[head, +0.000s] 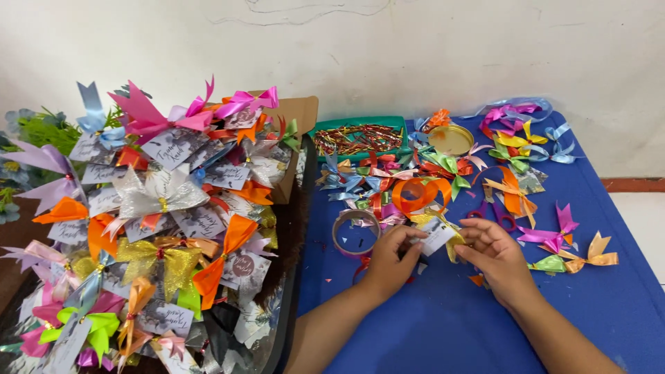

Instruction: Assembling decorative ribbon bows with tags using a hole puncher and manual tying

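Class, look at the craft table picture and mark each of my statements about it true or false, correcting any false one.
1. Both hands, left hand and right hand, hold a small white card. True.
2. The table cover is red. False: it is blue.
3. A green tray sits near the wall. True.
4. The pile of finished bows lies to the person's right. False: it lies to the left.

A small white paper gift tag with dark printing (436, 235) sits tilted between both hands, pinched at its two ends above the blue tablecloth. A shiny yellow-gold ribbon bow (454, 244) lies pressed against the card's underside, its loops peeking out beside and below it. Card and bow touch, held just above the cloth.
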